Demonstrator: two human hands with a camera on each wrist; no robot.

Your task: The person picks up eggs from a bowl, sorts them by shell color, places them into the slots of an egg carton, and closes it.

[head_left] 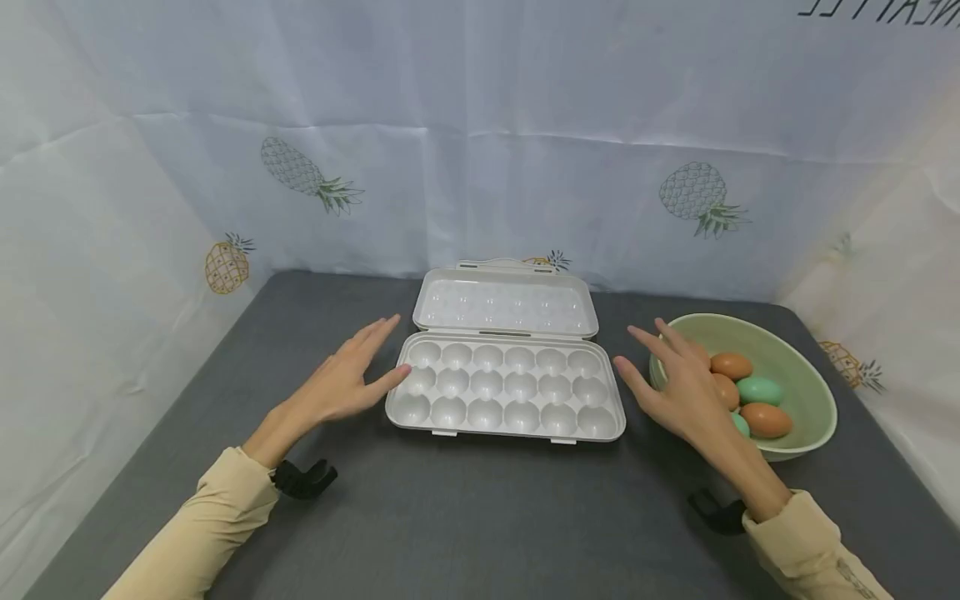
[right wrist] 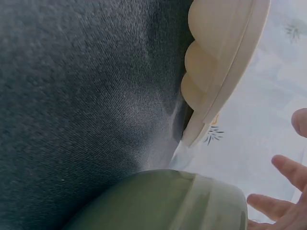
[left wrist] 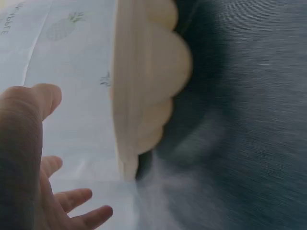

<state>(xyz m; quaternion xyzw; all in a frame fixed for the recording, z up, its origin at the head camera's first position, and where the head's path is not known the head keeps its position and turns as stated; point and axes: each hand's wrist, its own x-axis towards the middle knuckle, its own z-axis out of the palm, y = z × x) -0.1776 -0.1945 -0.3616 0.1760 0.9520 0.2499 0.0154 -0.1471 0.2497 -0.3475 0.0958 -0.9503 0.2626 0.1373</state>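
Observation:
A white egg carton (head_left: pixel 505 433) lies with its lid (head_left: pixel 506 302) folded back, and its rows of round cups hold nothing. My left hand (head_left: pixel 341 379) hovers at the carton's left edge, fingers spread and the thumb tip over the near-left cups. On the other side, my right hand (head_left: pixel 678 385) is between the carton and a green bowl (head_left: pixel 813 408), its fingers extended and overlapping the bowl's left rim in the head view. Inside the bowl sit several brown eggs (head_left: pixel 767 421) and green eggs (head_left: pixel 761 391); my right hand hides part of them. Neither hand holds anything.
Dark grey cloth covers the table (head_left: pixel 480 517). A white curtain with pineapple prints (head_left: pixel 693 200) hangs behind it and along both sides. Black straps (head_left: pixel 303 479) sit on both wrists, below beige sleeves (head_left: pixel 232 500).

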